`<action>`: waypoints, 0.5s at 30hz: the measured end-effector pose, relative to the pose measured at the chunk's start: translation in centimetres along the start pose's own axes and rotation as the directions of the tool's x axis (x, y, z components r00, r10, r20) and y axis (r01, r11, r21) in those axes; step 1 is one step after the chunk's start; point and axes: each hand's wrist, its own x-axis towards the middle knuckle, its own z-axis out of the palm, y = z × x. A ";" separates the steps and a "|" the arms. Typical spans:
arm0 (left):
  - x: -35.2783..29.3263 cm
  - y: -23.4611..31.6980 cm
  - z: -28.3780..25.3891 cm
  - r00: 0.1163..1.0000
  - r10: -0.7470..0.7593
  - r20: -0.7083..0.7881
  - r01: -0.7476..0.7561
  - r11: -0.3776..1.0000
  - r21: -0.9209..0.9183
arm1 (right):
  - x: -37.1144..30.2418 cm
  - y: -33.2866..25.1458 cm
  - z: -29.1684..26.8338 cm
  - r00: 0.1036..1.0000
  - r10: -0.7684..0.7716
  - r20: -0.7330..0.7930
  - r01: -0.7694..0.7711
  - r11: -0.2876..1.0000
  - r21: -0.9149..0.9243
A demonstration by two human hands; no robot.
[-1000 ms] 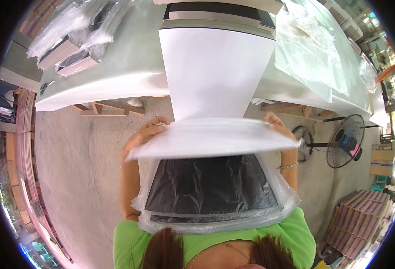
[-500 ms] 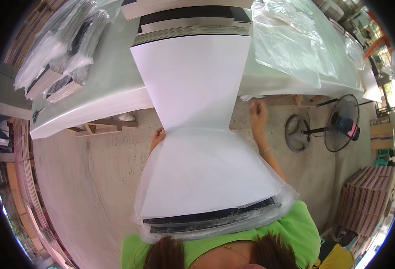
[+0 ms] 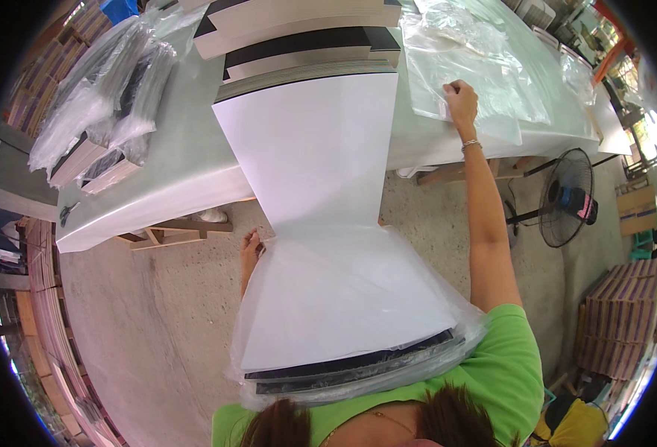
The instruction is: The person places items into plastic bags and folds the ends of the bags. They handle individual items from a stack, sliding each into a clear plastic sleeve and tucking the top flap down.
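Pale-covered table [image 3: 194, 127]; right hand [image 3: 461, 104] over clear plastic sheets [image 3: 507, 93].

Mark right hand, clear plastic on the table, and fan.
Right hand [image 3: 462, 106]: head view, middle of the hand.
Clear plastic [image 3: 501, 88]: head view, middle of the sheets.
Fan [image 3: 567, 195]: head view, middle of its round head.

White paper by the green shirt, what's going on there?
A person in a green shirt has the right hand over the clear plastic on the table. The left hand is beside the edge of the near white paper, which lies over something black, with plastic around it. I can't tell whether either hand grips anything.
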 end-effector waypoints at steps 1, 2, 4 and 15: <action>-0.1 0.1 -0.4 1.000 0.012 -0.025 -0.013 1.000 -0.020 | 0.3 0.2 0.1 0.999 0.018 -0.049 -0.017 1.000 0.019; -0.3 0.2 -0.9 0.999 0.004 -0.037 -0.006 0.998 -0.061 | 0.7 0.6 -0.1 0.996 0.058 -0.069 -0.053 0.996 0.074; -0.9 1.1 -1.5 0.998 -0.018 -0.060 0.010 0.990 -0.141 | 0.3 -0.3 -0.1 0.999 0.027 0.017 -0.029 0.995 0.095; -2.5 4.2 -0.7 0.998 0.020 -0.058 -0.035 0.959 -0.281 | 2.2 0.9 0.7 0.988 0.015 0.154 -0.035 0.991 0.129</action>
